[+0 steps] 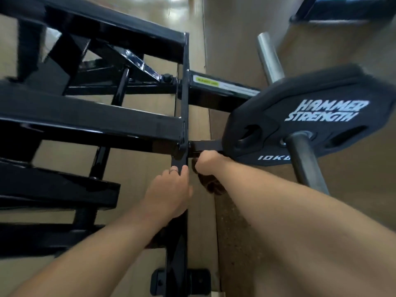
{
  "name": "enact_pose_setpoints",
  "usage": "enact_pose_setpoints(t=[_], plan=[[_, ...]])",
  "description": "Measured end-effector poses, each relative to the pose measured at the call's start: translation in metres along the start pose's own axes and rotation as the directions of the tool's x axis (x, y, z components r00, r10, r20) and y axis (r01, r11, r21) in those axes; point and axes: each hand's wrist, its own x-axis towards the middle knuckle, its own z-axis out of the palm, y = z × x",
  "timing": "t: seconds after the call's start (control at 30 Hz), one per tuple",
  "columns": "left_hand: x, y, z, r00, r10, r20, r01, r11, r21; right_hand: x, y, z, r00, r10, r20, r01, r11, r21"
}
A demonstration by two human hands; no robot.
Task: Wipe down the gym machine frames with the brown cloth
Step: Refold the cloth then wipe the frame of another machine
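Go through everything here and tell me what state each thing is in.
Brown cloth: bunched in the right hand, against the frame.
Left hand: resting on the upright frame post.
Weight plate: loaded on its peg.
Upper peg: bare.

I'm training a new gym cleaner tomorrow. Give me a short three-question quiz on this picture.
1. True or false: the right hand holds the brown cloth.
2. What does the left hand rest on?
A. the black upright post
B. the weight plate
C. the floor
3. What weight is printed on the plate?

Key: 1 true; 2 A; 3 10 kg.
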Motion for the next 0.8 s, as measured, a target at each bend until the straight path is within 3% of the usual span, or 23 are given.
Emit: enact_pose_setpoints(t=[0.13,0.2,0.27,0.33,0.37,0.43,0.5,0.57,0.7,0.8], plan=[[-0.036,0.003,-0.075,0.953,0.204,-0.224,-0.249,0.949,-0.192,-0.049,-0.002,-0.028,0.981,-0.178,0.07,0.171,0.98,0.102],[-0.058,-0.001,-0.109,0.905,0.33,-0.268,-0.373,0.919,-0.126,-0.081,0.005,-0.058,0.977,-0.208,0.045,0.185,0.934,0.305],[-0.076,-0.003,-0.137,0.841,0.44,-0.315,-0.481,0.874,-0.063,-0.117,0.018,-0.096,0.965,-0.261,-0.006,0.243,0.889,0.389],[-0.077,-0.008,-0.161,0.791,0.436,-0.429,-0.517,0.851,-0.088,-0.15,0.03,-0.138,0.956,-0.295,-0.008,0.258,0.823,0.505],[-0.07,-0.012,-0.171,0.78,0.388,-0.49,-0.488,0.868,-0.091,-0.165,0.033,-0.159,0.953,-0.303,-0.014,0.253,0.77,0.585],[-0.048,-0.018,-0.184,0.855,0.193,-0.481,-0.293,0.946,-0.14,-0.174,0.034,-0.196,0.945,-0.294,-0.143,0.313,0.693,0.649],[-0.024,-0.015,-0.185,0.944,-0.054,-0.326,-0.007,0.983,-0.183,-0.161,0.023,-0.223,0.895,-0.261,-0.362,0.426,0.744,0.515],[-0.009,-0.004,-0.174,0.946,-0.165,-0.278,0.135,0.983,-0.122,-0.138,0.006,-0.233,0.815,-0.301,-0.494,0.481,0.828,0.289],[0.0,-0.003,-0.159,0.892,-0.219,-0.397,0.184,0.975,-0.124,-0.086,-0.001,-0.217,0.827,-0.514,-0.225,0.526,0.851,-0.011],[0.003,-0.004,-0.159,0.885,-0.224,-0.409,0.199,0.974,-0.105,-0.069,0.01,-0.218,0.788,-0.598,-0.145,0.597,0.8,-0.053]])
